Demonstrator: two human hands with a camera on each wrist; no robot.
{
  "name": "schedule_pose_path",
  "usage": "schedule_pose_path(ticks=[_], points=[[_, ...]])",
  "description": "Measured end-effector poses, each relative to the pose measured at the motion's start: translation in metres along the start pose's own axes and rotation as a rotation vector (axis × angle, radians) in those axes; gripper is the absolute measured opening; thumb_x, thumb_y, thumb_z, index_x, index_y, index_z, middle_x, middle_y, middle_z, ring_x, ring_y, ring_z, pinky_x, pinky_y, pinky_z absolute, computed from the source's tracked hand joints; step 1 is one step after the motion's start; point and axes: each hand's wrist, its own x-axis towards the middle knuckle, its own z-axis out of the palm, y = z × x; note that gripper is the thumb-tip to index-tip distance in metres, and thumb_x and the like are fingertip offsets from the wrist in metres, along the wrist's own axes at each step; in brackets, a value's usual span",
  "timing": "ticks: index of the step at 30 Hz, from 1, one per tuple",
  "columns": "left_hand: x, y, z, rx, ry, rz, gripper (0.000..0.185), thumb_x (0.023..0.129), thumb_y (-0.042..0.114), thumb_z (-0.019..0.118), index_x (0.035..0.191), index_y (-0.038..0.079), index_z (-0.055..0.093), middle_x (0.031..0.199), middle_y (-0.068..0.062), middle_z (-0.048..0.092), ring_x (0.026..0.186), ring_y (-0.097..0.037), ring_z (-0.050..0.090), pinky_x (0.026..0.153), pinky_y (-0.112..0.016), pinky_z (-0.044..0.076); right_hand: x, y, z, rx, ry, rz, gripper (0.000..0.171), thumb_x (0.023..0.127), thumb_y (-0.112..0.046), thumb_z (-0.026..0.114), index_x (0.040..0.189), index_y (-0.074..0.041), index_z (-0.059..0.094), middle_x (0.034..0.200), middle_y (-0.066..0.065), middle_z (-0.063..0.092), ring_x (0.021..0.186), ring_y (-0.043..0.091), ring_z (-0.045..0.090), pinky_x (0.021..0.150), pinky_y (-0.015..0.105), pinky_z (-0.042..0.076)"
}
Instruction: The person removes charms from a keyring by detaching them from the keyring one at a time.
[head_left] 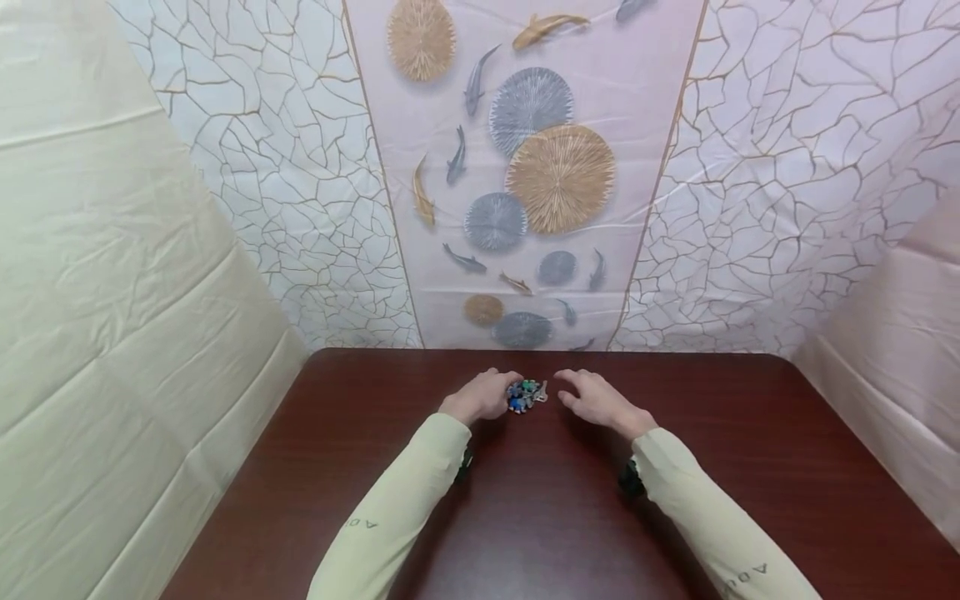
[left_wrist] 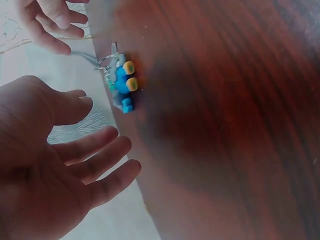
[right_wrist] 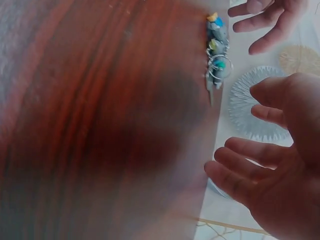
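A small bunch of key-ring charms (head_left: 519,400) lies on the far part of the table, blue and grey with orange and green bits. From it a silvery key-like piece (head_left: 542,392) sticks out toward the right. The left hand (head_left: 483,395) is close at the bunch's left side, its fingers spread and loosely bent in the left wrist view. Across from it the right hand (head_left: 598,400) hovers a short way off, fingers apart, holding nothing. A thin metal ring (right_wrist: 220,66) shows on the bunch in the right wrist view.
The dark red-brown table (head_left: 525,517) has its far edge just beyond the bunch. Behind it hangs a patterned cloth (head_left: 442,267) with fish and round shapes. Pale draped cloth (head_left: 112,333) bounds the left side, and similar cloth (head_left: 892,333) the right.
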Motion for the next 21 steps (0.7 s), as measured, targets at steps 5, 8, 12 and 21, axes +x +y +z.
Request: schedule_pose_path(ticks=[5, 8, 12, 21], points=[[0.004, 0.0, 0.008, -0.014, 0.003, -0.011, 0.049, 0.097, 0.014, 0.052, 0.143, 0.033, 0.05, 0.138, -0.005, 0.053, 0.122, -0.021, 0.05, 0.105, -0.042, 0.044, 0.003, 0.001, 0.011, 0.018, 0.018, -0.002, 0.041, 0.098, -0.017, 0.054, 0.136, -0.003, 0.054, 0.13, 0.02, 0.06, 0.119, 0.037, 0.058, 0.096, 0.054, 0.047], [0.006, 0.0, 0.013, -0.017, 0.022, -0.005, 0.048, 0.097, 0.014, 0.053, 0.142, 0.03, 0.052, 0.136, -0.005, 0.055, 0.118, -0.02, 0.051, 0.103, -0.039, 0.045, 0.005, 0.002, 0.016, 0.024, 0.022, -0.018, 0.038, 0.098, -0.016, 0.054, 0.133, -0.003, 0.057, 0.125, 0.018, 0.064, 0.109, 0.033, 0.063, 0.089, 0.05, 0.051], [0.009, 0.0, 0.019, -0.012, 0.038, -0.008, 0.049, 0.095, 0.011, 0.054, 0.14, 0.028, 0.054, 0.134, -0.004, 0.057, 0.116, -0.019, 0.051, 0.1, -0.037, 0.047, 0.01, 0.0, 0.02, 0.038, 0.027, -0.02, 0.034, 0.097, -0.014, 0.055, 0.129, -0.003, 0.06, 0.114, 0.015, 0.069, 0.097, 0.026, 0.066, 0.083, 0.046, 0.053], [0.014, 0.005, 0.026, -0.017, 0.035, -0.049, 0.051, 0.093, 0.009, 0.056, 0.139, 0.031, 0.055, 0.122, -0.009, 0.057, 0.096, -0.021, 0.051, 0.075, -0.035, 0.045, 0.024, -0.007, 0.028, 0.037, 0.012, 0.02, 0.033, 0.096, -0.012, 0.057, 0.128, -0.008, 0.061, 0.098, 0.008, 0.07, 0.076, 0.015, 0.06, 0.069, 0.035, 0.049]])
